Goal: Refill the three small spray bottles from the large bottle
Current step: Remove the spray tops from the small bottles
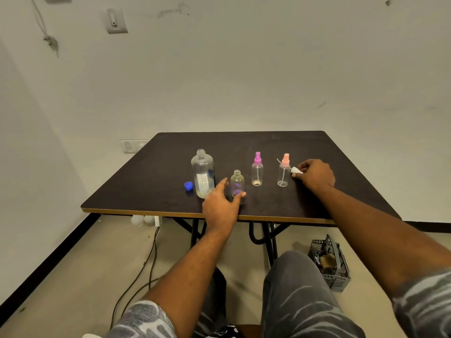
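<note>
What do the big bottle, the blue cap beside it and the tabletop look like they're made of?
Large bottle: probably clear glossy plastic; you see through it, with a moulded threaded neck. Blue cap: opaque smooth plastic, by its even colour. Tabletop: likely dark matte laminate on board; a pale edge strip shows along the front.

A dark-topped folding table on black metal legs stands against a scuffed off-white wall bearing a switch plate. Black skirting edges the beige floor, where cables trail and a grey plastic crate sits.
</note>
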